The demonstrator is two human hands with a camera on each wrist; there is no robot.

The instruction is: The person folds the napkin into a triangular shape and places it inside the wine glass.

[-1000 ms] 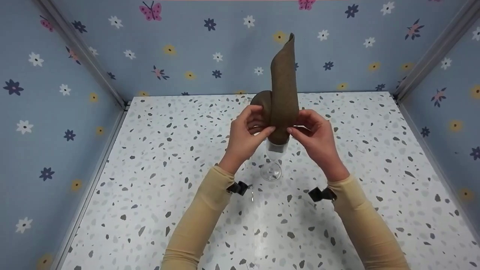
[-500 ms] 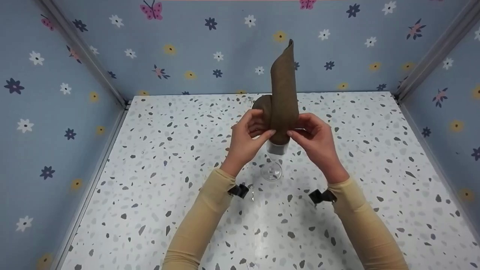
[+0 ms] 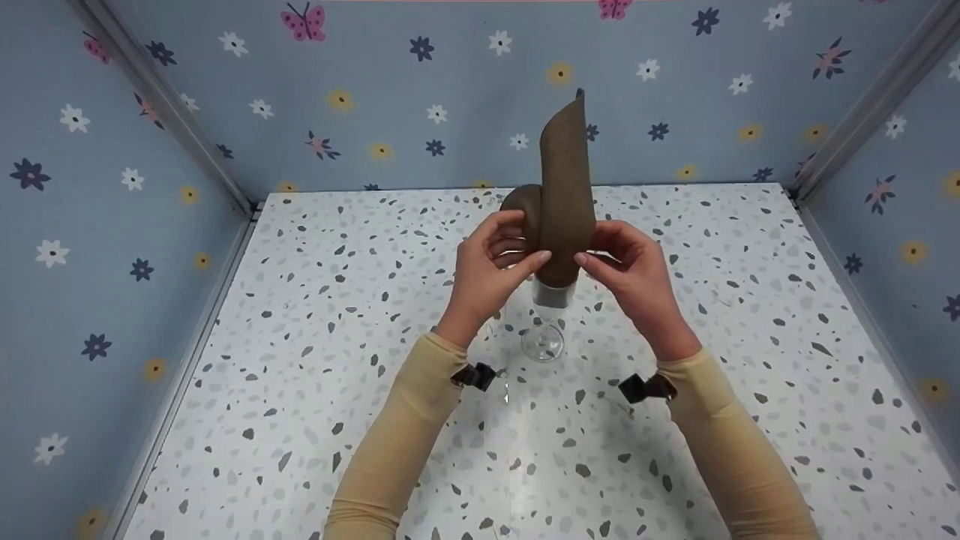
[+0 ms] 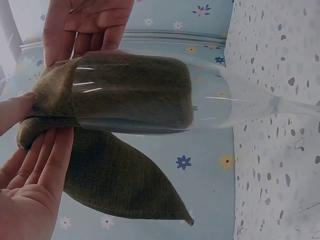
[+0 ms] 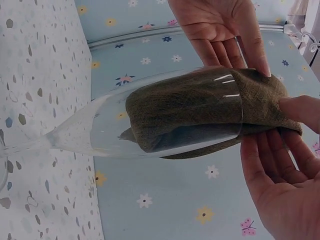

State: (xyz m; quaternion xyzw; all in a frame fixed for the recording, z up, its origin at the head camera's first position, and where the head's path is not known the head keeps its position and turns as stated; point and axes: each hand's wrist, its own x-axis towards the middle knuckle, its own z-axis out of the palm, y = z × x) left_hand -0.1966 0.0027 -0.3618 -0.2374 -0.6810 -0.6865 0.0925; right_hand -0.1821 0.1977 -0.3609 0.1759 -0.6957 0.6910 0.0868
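A brown cloth napkin (image 3: 566, 180), folded into a tall pointed upper part, has its lower end inside a clear stemmed glass (image 3: 553, 298). Through the glass wall (image 4: 212, 100) in the left wrist view, the tucked end looks rounded and stops short of the bowl's bottom. My left hand (image 3: 484, 274) holds the napkin just above the rim, thumb in front and fingers on its left side. On the opposite side my right hand (image 3: 637, 281) grips it likewise, the thumb near the rim. A rounded flap of napkin curls out behind the left fingers. A pointed end hangs outside the bowl in the left wrist view.
The glass's round foot stands on a white speckled tabletop (image 3: 300, 412). Blue flower-patterned panels (image 3: 420, 90) rise behind and on both sides. A black camera mount (image 3: 474, 376) sits on the left wrist, another mount (image 3: 646, 388) on the right.
The napkin's pointed top has come down somewhat against the back panel. Both hands dipped slightly and rose again, keeping hold of the napkin; the glass's foot stays in place.
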